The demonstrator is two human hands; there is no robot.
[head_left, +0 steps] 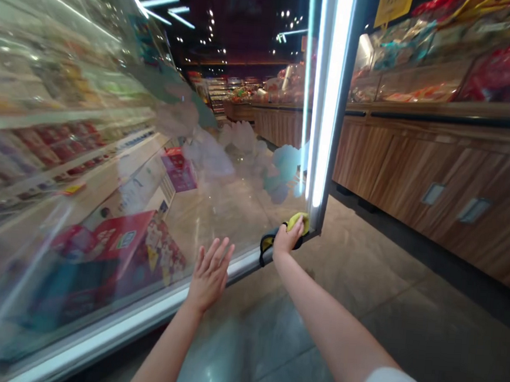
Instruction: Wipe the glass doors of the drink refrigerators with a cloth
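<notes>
A glass door (232,195) with a metal frame and a bright light strip (333,91) along its upright edge stands in front of me. My right hand (289,236) presses a yellow and dark grey cloth (299,223) to the lower corner of the door. Part of the cloth hangs over the bottom frame rail (139,317). To the left, my left hand (211,273) is open, its fingers stretched out near the lower part of the glass. Whether its palm touches the pane I cannot tell.
Blurred shelves of packaged goods (55,146) show on the left, with a red box (123,239) low down. On the right runs a wooden counter (416,162) with metal handles, piled with bagged goods (503,69) and a yellow sign (393,7). Grey floor tiles (387,307) lie below.
</notes>
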